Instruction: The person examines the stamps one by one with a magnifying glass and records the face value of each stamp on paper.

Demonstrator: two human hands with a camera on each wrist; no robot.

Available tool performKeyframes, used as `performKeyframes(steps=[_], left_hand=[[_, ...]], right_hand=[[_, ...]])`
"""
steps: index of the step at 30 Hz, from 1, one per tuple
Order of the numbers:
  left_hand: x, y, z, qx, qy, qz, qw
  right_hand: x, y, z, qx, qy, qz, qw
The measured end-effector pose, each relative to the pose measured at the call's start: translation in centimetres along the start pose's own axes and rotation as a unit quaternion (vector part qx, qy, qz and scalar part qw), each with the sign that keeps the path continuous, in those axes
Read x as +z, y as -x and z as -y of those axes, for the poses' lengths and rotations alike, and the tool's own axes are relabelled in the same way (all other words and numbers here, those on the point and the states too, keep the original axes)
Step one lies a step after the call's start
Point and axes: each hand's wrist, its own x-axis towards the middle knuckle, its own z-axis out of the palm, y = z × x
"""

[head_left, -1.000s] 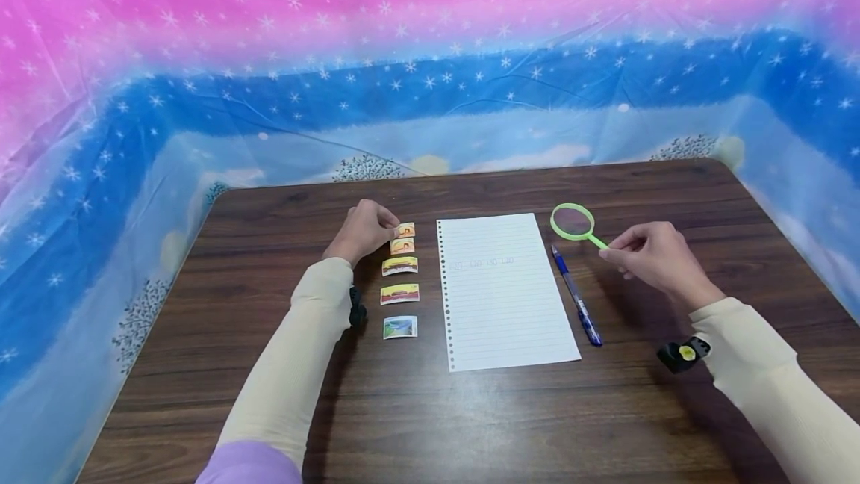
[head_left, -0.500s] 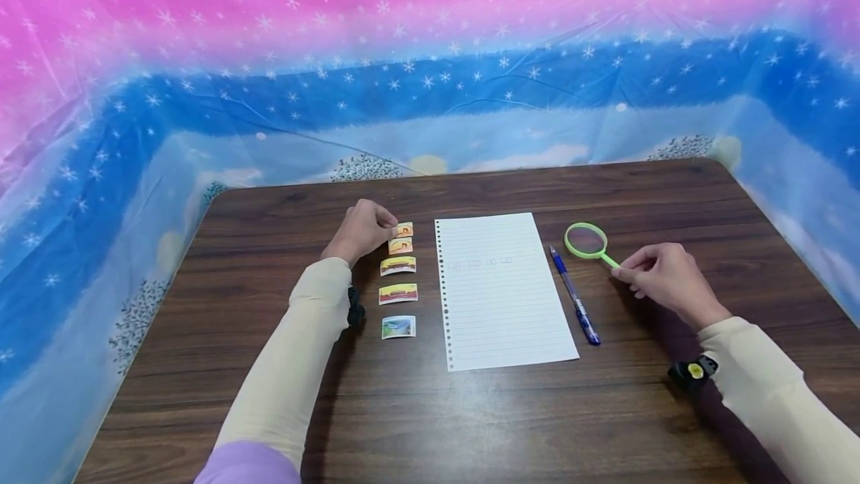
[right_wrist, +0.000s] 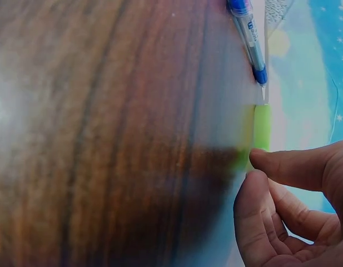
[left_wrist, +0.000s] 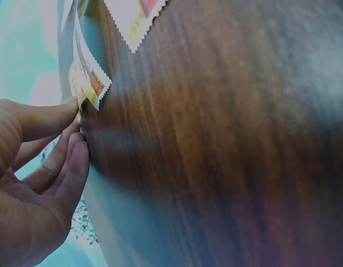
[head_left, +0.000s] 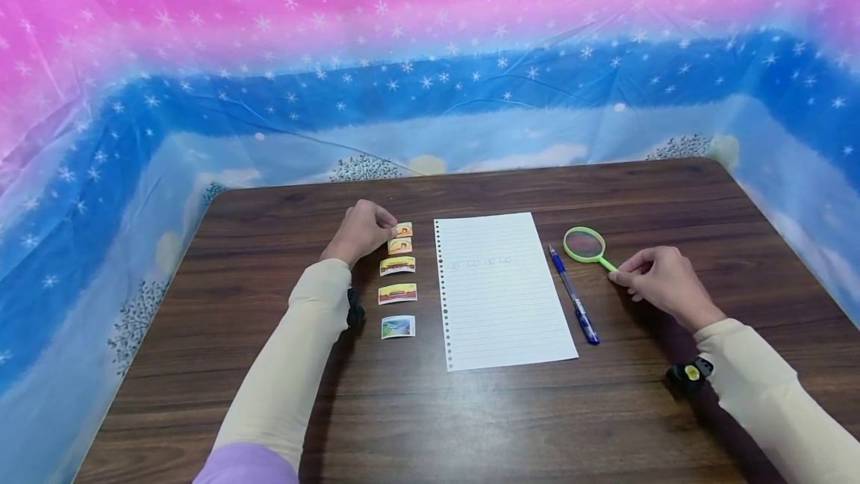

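Observation:
My left hand (head_left: 363,230) is at the far end of a column of postage stamps, its thumb and fingertips pinching the edge of the farthest orange stamp (head_left: 404,229). A second orange stamp (head_left: 400,246) lies just below that one. Two red-and-yellow stamps (head_left: 398,293) and a blue-green landscape stamp (head_left: 399,326) continue the column nearer me. To the right of the paper, my right hand (head_left: 665,282) pinches the handle end of a green magnifying glass (head_left: 593,232). In the right wrist view, thumb and forefinger meet on the green handle (right_wrist: 262,128).
Between the stamps and the magnifying glass lies a lined, punched sheet of paper (head_left: 504,312) with faint handwritten figures. A blue pen (head_left: 574,295) lies along its right edge. The brown wooden table (head_left: 510,424) is backed by a snowflake-patterned cloth (head_left: 470,81).
The right hand has brought the magnifying glass right and nearer to me, to the right of the pen's tip. The left hand stays in place at the farthest stamp.

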Motion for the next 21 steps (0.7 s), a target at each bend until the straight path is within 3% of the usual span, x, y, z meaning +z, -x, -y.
performKeyframes(steps=[15,21], left_hand=[[-0.4,0.4,0.0,0.022,-0.033,-0.008,0.9992],[-0.7,1.2,-0.4,0.030,-0.048,-0.017,0.9982]], right_hand=[[0.0,0.2,-0.2,0.005,0.004,0.007,1.0000],[-0.4,0.4,0.0,-0.006,0.004,-0.006,1.0000]])
